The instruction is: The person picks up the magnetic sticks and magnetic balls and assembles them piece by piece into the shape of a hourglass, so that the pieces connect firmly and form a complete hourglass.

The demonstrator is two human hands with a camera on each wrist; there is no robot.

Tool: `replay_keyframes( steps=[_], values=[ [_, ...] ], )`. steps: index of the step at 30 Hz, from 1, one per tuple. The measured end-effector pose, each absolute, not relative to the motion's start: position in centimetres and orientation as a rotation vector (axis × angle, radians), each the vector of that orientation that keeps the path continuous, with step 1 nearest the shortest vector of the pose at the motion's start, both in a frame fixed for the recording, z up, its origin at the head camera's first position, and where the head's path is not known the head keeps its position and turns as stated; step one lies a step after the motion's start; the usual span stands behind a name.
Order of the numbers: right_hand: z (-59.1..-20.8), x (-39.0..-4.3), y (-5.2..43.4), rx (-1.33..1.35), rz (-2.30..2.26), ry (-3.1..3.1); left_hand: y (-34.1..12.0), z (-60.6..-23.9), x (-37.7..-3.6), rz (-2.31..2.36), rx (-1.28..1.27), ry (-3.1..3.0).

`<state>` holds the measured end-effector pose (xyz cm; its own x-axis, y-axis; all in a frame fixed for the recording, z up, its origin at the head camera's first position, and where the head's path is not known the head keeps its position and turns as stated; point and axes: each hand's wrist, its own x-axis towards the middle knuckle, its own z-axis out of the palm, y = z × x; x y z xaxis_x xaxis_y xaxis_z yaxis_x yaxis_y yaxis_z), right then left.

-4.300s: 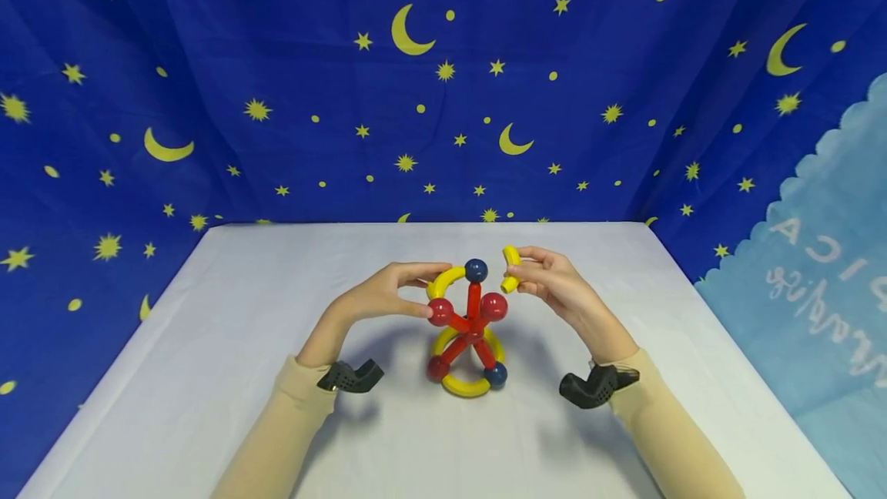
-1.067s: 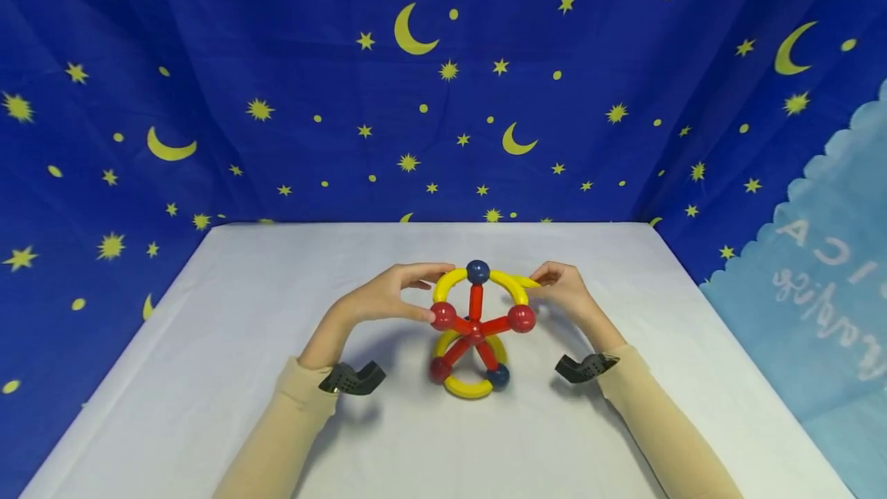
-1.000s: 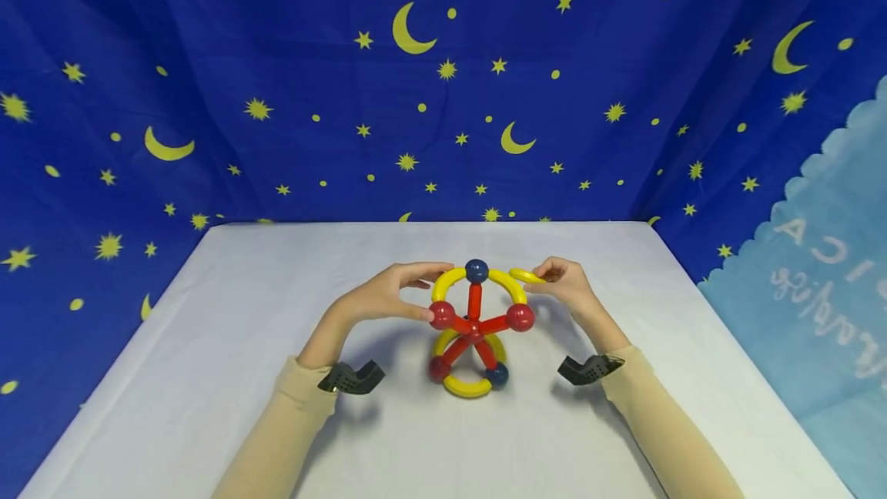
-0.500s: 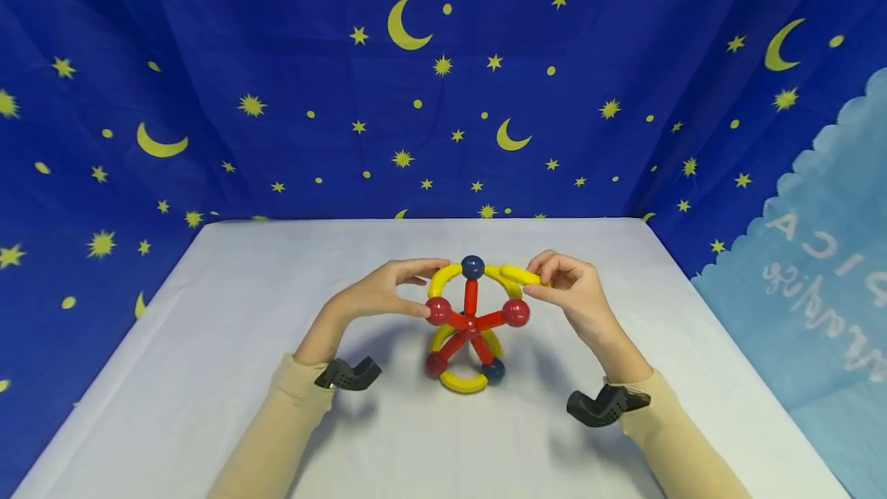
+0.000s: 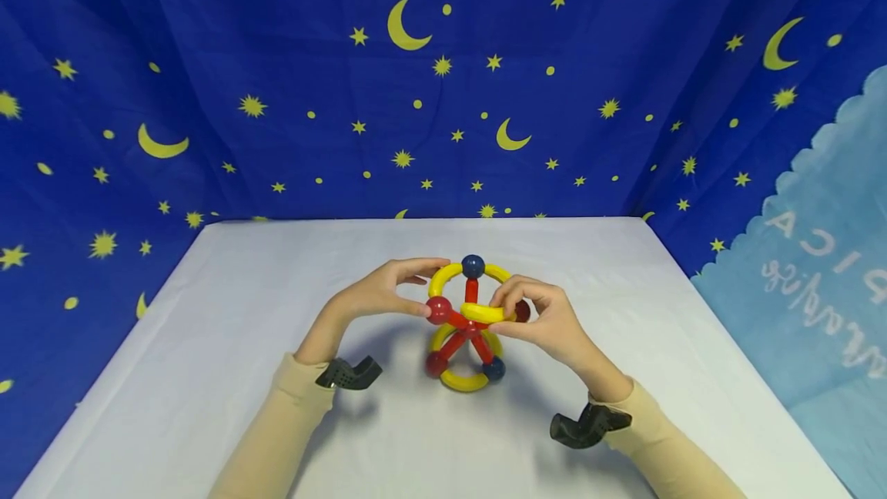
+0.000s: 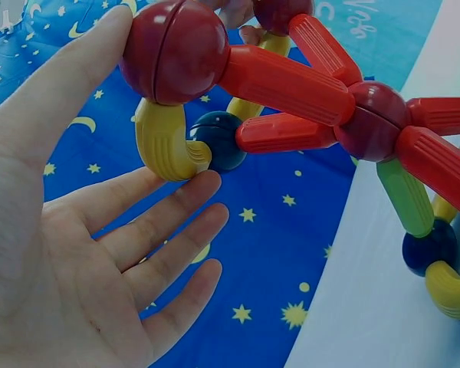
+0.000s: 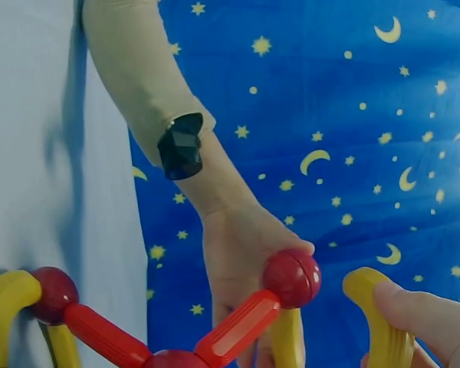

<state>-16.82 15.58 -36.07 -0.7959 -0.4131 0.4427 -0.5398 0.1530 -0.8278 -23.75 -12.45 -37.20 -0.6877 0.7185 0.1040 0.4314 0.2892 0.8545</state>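
Red-and-yellow plastic rod-and-ball toy structure [image 5: 467,326] stands mid white table [image 5: 208,376]. Left hand [image 5: 377,295] steadies its left red ball [image 5: 438,309], fingers nearly straight. Right hand [image 5: 543,318] pinches a loose yellow curved plastic piece [image 5: 483,313] against the structure's front.

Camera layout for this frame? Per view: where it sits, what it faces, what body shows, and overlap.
Head: worn on the head, looks forward and down at the white table; shows both sleeves, left hand, right hand pinching a loose yellow arc at the ball-and-rod toy.
Left wrist: below the left palm, looks along its straight fingers touching the toy.
Right wrist: looks past the right fingertip to the left forearm.
Shared: both wrist views show the left-hand red ball.
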Motion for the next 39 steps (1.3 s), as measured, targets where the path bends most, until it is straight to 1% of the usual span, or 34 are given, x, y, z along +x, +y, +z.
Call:
replay_keyframes(
  steps=[16, 34, 39],
  values=[
    [-37.6, -16.5, 14.7, 0.915, 1.549, -2.267, -12.1, -37.1, -23.4, 1.359, 1.019, 2.273],
    [-37.4, -16.8, 13.9, 1.108, 1.445, -2.167, -12.1, -37.1, -23.4, 1.356, 0.997, 2.286],
    [-37.5, -16.8, 13.9, 1.124, 1.432, -2.165, -12.1, -37.1, -23.4, 1.356, 0.994, 2.284]
  ],
)
